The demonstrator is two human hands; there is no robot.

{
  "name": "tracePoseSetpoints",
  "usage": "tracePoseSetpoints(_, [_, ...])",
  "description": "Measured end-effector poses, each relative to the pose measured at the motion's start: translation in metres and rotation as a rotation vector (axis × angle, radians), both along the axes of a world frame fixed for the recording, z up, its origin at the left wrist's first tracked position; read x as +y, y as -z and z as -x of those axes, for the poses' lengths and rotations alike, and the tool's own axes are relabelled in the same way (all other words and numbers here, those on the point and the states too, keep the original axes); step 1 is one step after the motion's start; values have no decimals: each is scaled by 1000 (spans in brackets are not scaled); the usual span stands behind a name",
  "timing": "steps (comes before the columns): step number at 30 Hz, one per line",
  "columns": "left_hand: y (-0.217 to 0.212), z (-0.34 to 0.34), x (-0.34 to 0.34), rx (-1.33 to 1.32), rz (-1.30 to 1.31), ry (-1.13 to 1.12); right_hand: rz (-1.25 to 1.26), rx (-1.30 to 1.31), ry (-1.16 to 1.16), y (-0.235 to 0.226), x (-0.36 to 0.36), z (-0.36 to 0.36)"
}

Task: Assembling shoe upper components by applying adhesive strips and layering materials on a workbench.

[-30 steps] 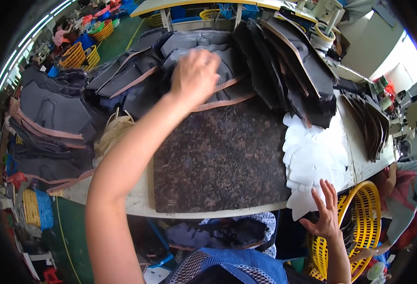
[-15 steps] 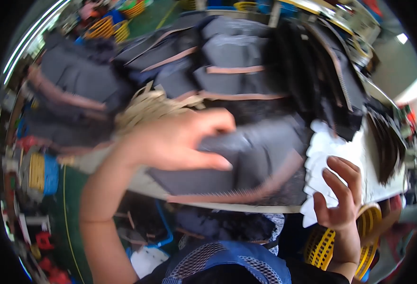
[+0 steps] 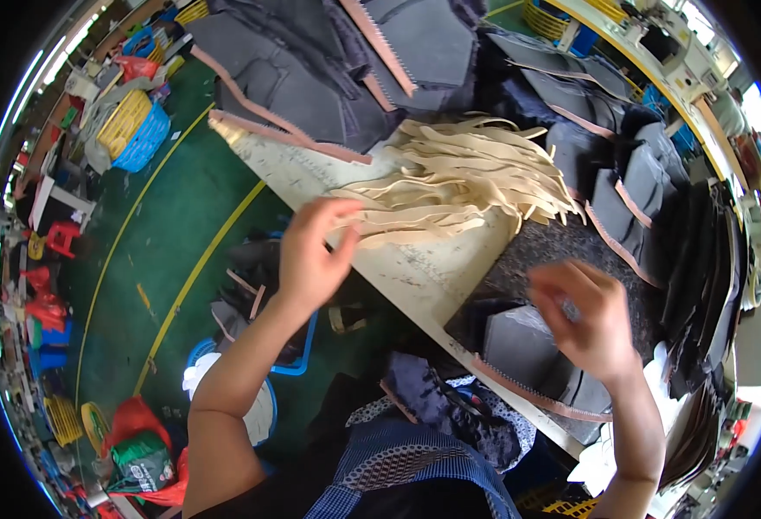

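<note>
Left hand (image 3: 311, 259) is at the near end of the heap of cream-coloured flat strips (image 3: 458, 186) on the pale, scuffed worktable (image 3: 415, 272); thumb and fingertips (image 3: 346, 210) are pinched together on the strip ends, the rest of the heap fanning away from the fingers toward the far right; right hand (image 3: 588, 324) sits over the grey padded fabric piece with a tan zigzag-edged trim (image 3: 527, 363) at the table's near edge, fingers curled down onto its upper part, though the blur makes it hard to say whether they truly grip it or only press; that piece lies partly on a dark speckled felt mat (image 3: 562, 246); more grey padded pieces with tan trim (image 3: 631, 186) are stacked beyond the mat; the green floor (image 3: 164, 225) with a yellow line shows left of the table.
</note>
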State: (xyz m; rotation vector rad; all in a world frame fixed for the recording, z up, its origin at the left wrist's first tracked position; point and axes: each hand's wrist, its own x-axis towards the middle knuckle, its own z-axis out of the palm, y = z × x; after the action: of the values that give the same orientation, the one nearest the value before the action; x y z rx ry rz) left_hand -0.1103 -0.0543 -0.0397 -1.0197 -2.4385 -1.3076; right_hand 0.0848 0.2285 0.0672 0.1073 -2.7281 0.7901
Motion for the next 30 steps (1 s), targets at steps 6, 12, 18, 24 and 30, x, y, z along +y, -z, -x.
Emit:
tracePoseSetpoints(6, [22,19,3,127,87,22,-180,175,-226,64,-56,140])
tracePoseSetpoints(12, [37,25,-15,138,74,-13,-169,183,-263,92,-89,178])
tracePoseSetpoints(18, [46,28,-10,170,154,-6,-165,160,-211,103,-97,173])
tracePoseSetpoints(24, [43,27,-13,170,161,-5,361,-166,-98,67,-68,137])
tracePoseSetpoints(30, [40,31,-12,175,186,12,936,-88,183,67,-11,87])
